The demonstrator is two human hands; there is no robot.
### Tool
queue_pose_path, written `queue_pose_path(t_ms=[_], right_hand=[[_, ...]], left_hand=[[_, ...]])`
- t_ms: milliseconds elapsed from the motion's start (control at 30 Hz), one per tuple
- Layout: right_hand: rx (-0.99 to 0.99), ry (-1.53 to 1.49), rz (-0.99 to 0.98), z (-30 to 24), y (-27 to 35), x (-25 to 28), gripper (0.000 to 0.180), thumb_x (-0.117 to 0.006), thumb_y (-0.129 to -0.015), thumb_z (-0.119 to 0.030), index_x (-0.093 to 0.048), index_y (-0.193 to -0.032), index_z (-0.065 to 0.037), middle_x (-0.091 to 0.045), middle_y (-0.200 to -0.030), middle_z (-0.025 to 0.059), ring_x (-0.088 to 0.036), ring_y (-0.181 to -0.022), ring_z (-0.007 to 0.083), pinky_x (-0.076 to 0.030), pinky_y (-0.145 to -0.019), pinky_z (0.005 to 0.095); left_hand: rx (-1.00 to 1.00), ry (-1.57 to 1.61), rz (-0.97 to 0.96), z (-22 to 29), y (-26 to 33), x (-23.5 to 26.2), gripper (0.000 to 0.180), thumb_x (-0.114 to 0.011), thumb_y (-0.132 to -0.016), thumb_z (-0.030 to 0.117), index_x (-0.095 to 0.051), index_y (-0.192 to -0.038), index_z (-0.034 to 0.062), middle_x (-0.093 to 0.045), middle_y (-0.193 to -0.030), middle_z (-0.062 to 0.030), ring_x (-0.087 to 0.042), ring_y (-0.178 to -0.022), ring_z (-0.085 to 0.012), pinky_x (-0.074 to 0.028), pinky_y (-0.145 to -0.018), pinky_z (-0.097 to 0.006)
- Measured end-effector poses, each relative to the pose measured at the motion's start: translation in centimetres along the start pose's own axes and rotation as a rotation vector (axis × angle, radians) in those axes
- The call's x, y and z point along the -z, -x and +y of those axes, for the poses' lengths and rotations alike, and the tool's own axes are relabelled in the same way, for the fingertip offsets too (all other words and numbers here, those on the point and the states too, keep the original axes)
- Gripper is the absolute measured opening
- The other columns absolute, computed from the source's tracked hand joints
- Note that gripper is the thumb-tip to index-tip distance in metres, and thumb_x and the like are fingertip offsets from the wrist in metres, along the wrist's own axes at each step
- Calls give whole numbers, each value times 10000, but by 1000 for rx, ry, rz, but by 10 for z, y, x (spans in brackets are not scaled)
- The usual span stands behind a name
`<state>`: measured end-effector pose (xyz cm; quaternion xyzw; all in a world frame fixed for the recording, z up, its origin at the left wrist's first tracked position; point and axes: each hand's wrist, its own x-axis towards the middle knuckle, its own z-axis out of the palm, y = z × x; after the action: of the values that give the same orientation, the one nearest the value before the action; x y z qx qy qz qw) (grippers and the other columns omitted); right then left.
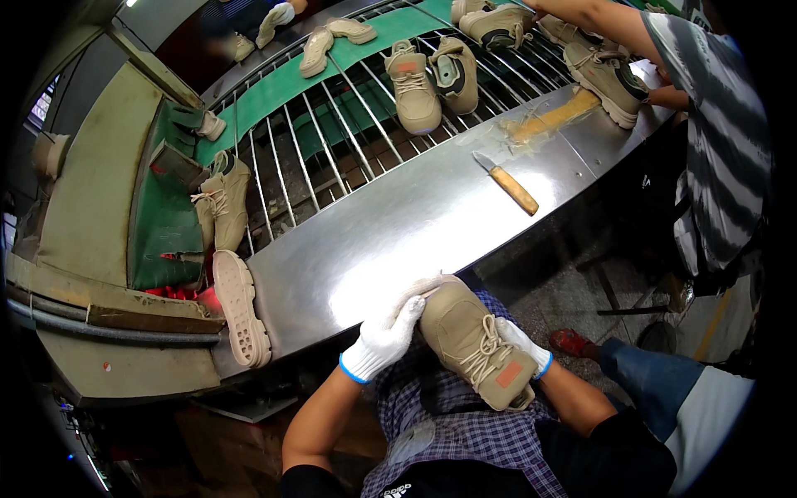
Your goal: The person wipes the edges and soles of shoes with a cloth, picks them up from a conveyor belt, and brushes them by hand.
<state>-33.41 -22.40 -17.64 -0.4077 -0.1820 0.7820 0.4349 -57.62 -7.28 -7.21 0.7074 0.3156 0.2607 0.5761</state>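
A tan lace-up shoe (465, 332) is held in front of my body, its toe away from me and its tongue with an orange patch toward me. My left hand (388, 332), in a white knit glove with a blue cuff, is closed around the toe end. On the other side, my right hand (525, 344), gloved the same way, grips the shoe near the laces; most of its fingers are hidden behind it. Left of my hands, a loose pale sole (241, 307) lies on the metal ledge (315, 282), its hollowed face showing.
A wooden-handled knife (513, 189) lies on the ledge. Beyond are metal rollers (290, 166) with shoes (413, 91) and soles (320, 50). Tan shoes (226, 199) stand by a green-curtained machine opening at left. At right, a co-worker's arm (598, 21) reaches over shoes.
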Motion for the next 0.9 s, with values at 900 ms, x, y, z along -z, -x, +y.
queue_pose_path(t_ms=[900], right_hand=[[821, 1251, 39, -61, 0, -99, 515, -823, -840, -209, -628, -1285, -39, -709, -1065, 207, -739, -802, 320, -624, -728, 368]], left_hand=[[-156, 3, 680, 16, 70, 33, 298, -626, -968, 153, -584, -1177, -55, -684, -1138, -166, -650, -1024, -197, -528, -972, -350]])
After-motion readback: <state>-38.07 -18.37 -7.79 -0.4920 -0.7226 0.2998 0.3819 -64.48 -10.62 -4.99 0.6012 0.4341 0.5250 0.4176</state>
